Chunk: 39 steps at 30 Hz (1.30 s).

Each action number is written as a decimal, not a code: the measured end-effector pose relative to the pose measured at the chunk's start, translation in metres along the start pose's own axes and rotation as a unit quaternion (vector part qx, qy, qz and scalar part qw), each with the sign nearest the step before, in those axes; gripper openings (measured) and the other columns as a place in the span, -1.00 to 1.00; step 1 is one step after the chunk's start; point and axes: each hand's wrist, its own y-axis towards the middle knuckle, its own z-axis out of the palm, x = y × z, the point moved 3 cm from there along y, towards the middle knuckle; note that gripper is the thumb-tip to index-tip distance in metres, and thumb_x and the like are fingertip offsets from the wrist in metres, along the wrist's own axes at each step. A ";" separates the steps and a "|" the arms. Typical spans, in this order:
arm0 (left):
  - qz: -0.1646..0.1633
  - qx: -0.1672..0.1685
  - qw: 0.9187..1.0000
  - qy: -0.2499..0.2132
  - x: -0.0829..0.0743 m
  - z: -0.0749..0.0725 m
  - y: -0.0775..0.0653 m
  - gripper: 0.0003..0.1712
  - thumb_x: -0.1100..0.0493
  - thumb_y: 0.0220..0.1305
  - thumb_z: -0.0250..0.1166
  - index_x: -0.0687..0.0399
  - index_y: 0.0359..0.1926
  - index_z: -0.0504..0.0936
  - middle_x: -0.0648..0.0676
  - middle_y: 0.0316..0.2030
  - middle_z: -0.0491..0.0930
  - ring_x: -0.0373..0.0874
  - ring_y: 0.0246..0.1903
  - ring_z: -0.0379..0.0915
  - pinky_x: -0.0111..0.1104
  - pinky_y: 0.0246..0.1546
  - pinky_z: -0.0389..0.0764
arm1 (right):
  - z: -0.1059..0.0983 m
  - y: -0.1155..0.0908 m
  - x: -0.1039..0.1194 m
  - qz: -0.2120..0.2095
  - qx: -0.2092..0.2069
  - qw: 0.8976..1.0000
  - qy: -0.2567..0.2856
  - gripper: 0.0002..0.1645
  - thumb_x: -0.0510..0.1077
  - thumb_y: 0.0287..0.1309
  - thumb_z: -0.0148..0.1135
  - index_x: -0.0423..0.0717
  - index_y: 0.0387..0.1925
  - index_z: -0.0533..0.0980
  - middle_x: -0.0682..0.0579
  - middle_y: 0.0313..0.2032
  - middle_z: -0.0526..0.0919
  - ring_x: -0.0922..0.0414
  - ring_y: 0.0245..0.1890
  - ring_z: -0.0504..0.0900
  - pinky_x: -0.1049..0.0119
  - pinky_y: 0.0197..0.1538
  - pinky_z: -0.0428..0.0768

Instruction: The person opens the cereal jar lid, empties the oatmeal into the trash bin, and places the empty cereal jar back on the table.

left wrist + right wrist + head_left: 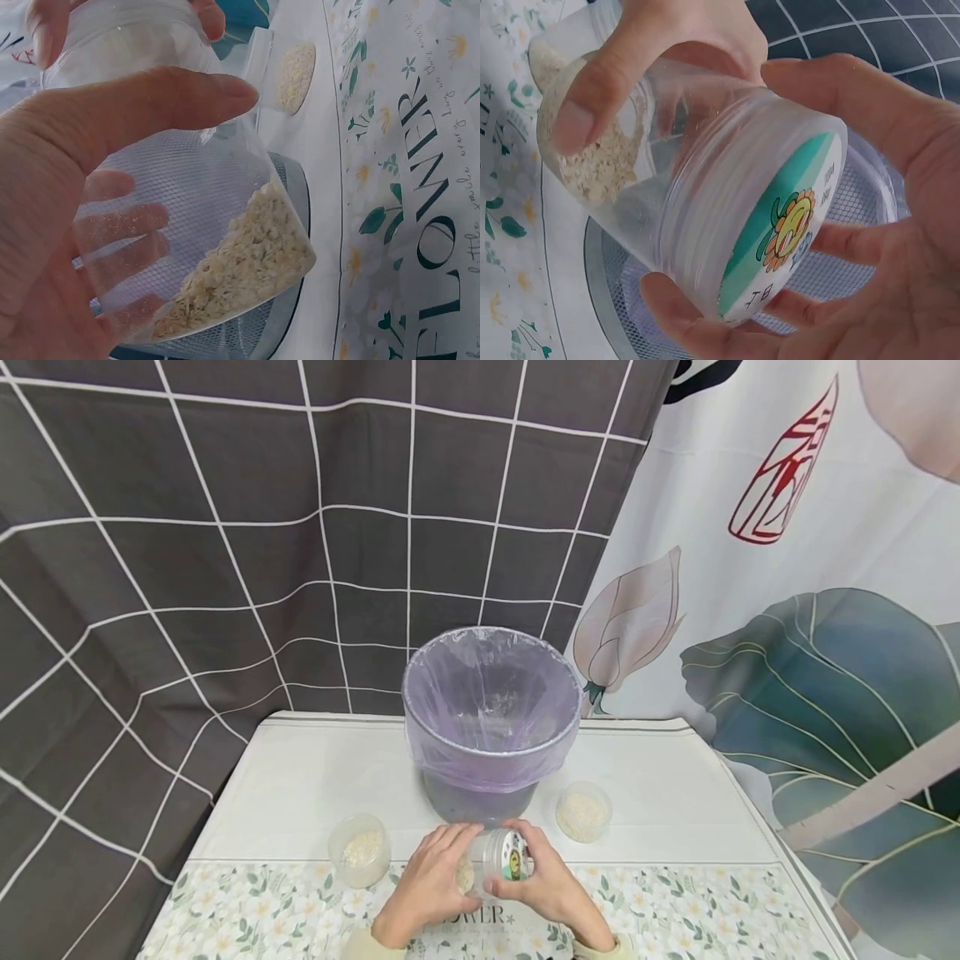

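A clear plastic jar point(487, 852) lies tipped on its side between my hands, in front of the bin. My left hand point(429, 881) grips its body, the thumb across the near side and the other fingers seen through the clear wall. Rolled oats point(244, 259) have slid to the low side near the jar's base. My right hand point(553, 887) holds the lid point(791, 225) at the other end, fingers and thumb spread round its rim. That lid bears a green and white label with a cartoon sunflower, and it sits on the jar's mouth.
Behind the jar stands a mesh bin point(480, 806) lined with a purple bag point(495, 772). One clear tub of pale flakes point(360, 853) is at the left, another tub point(583, 812) at the right. A floral cloth point(675, 910) covers the table's front; curtains hang behind.
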 end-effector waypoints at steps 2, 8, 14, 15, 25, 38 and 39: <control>-0.004 0.007 1.000 -0.005 0.001 -0.001 0.000 0.06 -0.11 -0.64 0.40 0.02 0.09 0.25 -0.09 -0.04 0.30 -0.17 -0.04 0.19 -0.25 0.02 0.16 | 0.001 0.000 -0.001 -0.012 0.003 1.000 -0.007 -0.21 -0.05 -0.34 0.34 0.02 0.02 0.19 -0.10 -0.11 0.27 -0.04 -0.23 0.31 0.13 -0.31 0.39; -0.023 0.037 0.999 -0.025 0.003 -0.003 0.002 0.06 -0.10 -0.66 0.41 0.00 0.09 0.25 -0.12 -0.03 0.31 -0.17 -0.03 0.19 -0.22 0.01 0.17 | 0.005 0.003 -0.021 -0.060 0.015 0.997 -0.054 -0.12 0.01 -0.41 0.37 0.16 0.06 0.16 0.03 -0.08 0.23 0.09 -0.24 0.34 0.28 -0.33 0.42; -0.039 0.073 0.996 -0.040 0.003 -0.004 0.001 0.06 -0.08 -0.63 0.40 -0.11 0.11 0.20 -0.16 -0.01 0.28 -0.19 -0.01 0.18 -0.18 0.00 0.17 | 0.002 0.000 -0.004 -0.103 0.031 0.992 -0.068 -0.12 -0.13 -0.45 0.39 0.03 0.04 0.19 -0.02 -0.08 0.22 0.04 -0.22 0.34 0.28 -0.32 0.42; -0.040 0.076 0.995 -0.040 0.004 -0.004 0.001 0.06 -0.08 -0.63 0.40 -0.12 0.11 0.20 -0.16 -0.01 0.28 -0.19 -0.01 0.18 -0.19 0.01 0.16 | 0.001 -0.001 0.001 -0.107 0.034 0.992 -0.065 -0.13 -0.16 -0.45 0.39 -0.01 0.03 0.20 -0.04 -0.08 0.22 0.03 -0.21 0.33 0.27 -0.32 0.42; -0.038 0.078 0.996 -0.037 0.004 -0.005 0.002 0.06 -0.04 -0.65 0.40 -0.06 0.10 0.21 -0.12 -0.01 0.29 -0.18 -0.01 0.18 -0.20 0.03 0.13 | 0.005 0.002 -0.015 -0.110 0.036 0.990 -0.082 -0.09 -0.07 -0.45 0.39 0.04 0.07 0.17 0.04 -0.04 0.20 0.09 -0.16 0.32 0.22 -0.25 0.41; -0.046 0.027 0.998 -0.029 0.010 -0.009 -0.003 0.05 -0.07 -0.60 0.39 -0.04 0.12 0.21 -0.08 0.03 0.27 -0.14 0.00 0.17 -0.16 0.00 0.14 | -0.005 -0.004 -0.020 -0.092 0.017 0.994 -0.061 -0.05 0.00 -0.40 0.37 0.05 0.13 0.13 0.04 0.01 0.19 0.05 -0.11 0.31 0.21 -0.25 0.44; -0.047 0.021 0.998 -0.032 0.010 -0.009 -0.003 0.06 -0.08 -0.60 0.39 -0.05 0.12 0.20 -0.08 0.02 0.27 -0.15 -0.01 0.17 -0.16 0.00 0.14 | -0.006 -0.003 -0.027 -0.085 0.017 0.994 -0.066 -0.04 0.04 -0.40 0.36 0.08 0.13 0.12 0.07 0.02 0.18 0.06 -0.09 0.30 0.19 -0.23 0.43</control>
